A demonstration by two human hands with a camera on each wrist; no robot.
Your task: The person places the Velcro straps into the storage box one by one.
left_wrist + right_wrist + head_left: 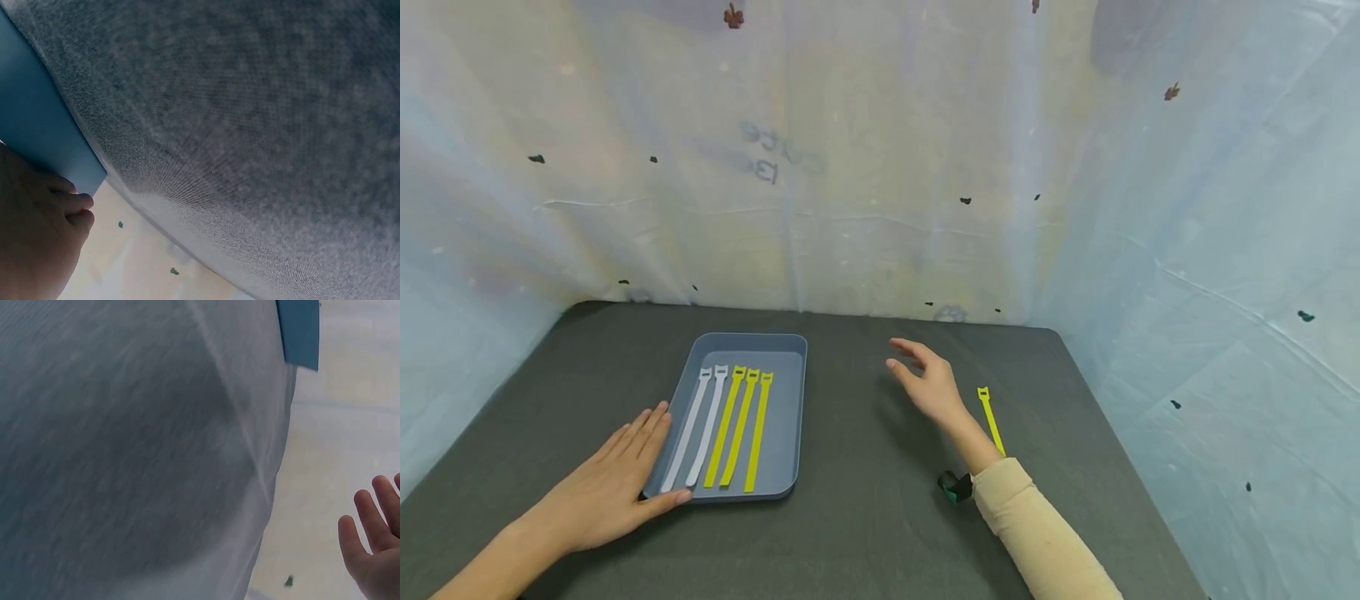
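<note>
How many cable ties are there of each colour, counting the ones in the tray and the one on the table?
White ties: 2, in the tray
Yellow ties: 3 in the tray, plus 1 on the table = 4
Total: 6

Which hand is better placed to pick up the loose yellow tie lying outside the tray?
Probably the right. The right hand hovers open beside the loose yellow tie on the table, while the left hand rests flat against the tray, on the far side.
</note>
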